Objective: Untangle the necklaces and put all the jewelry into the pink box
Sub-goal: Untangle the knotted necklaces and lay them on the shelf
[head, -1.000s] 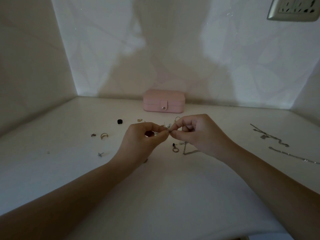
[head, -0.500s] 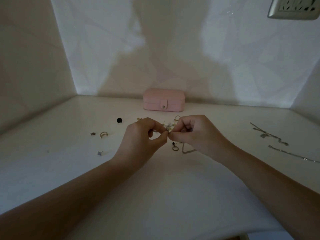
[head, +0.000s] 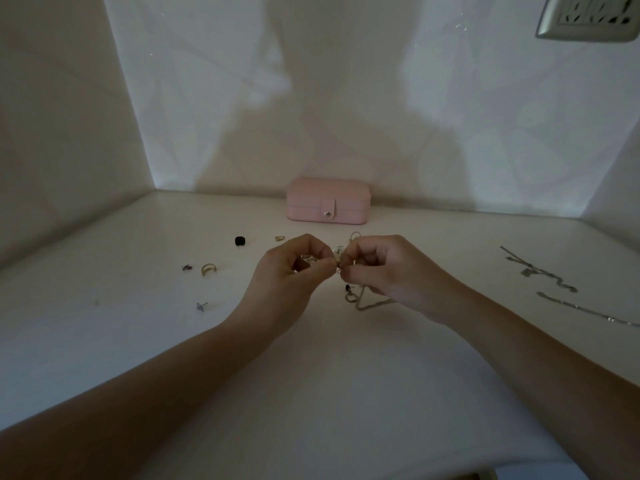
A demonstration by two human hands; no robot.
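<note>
My left hand [head: 291, 278] and my right hand [head: 384, 271] meet at mid-table, fingertips pinched together on a thin silver necklace [head: 367, 304] whose chain hangs down from my right hand onto the table. The pinched part is hidden by my fingers. The pink box [head: 328, 201] stands shut with its snap tab fastened, against the back wall behind my hands. Two more silver chains [head: 540, 271] lie stretched out at the right. Small pieces lie scattered: a gold ring [head: 209, 269], a stud earring [head: 201, 305], a black bead [head: 239, 241], a small gold ring [head: 279, 238].
The white table [head: 311, 393] sits in a corner with walls at the left, back and right. A tiny dark earring [head: 187, 267] lies left of the gold ring. A wall socket [head: 588, 19] is at the upper right.
Both hands have lifted slightly and drawn closer together, still pinching the chain between their fingertips. The box and loose pieces have not moved.
</note>
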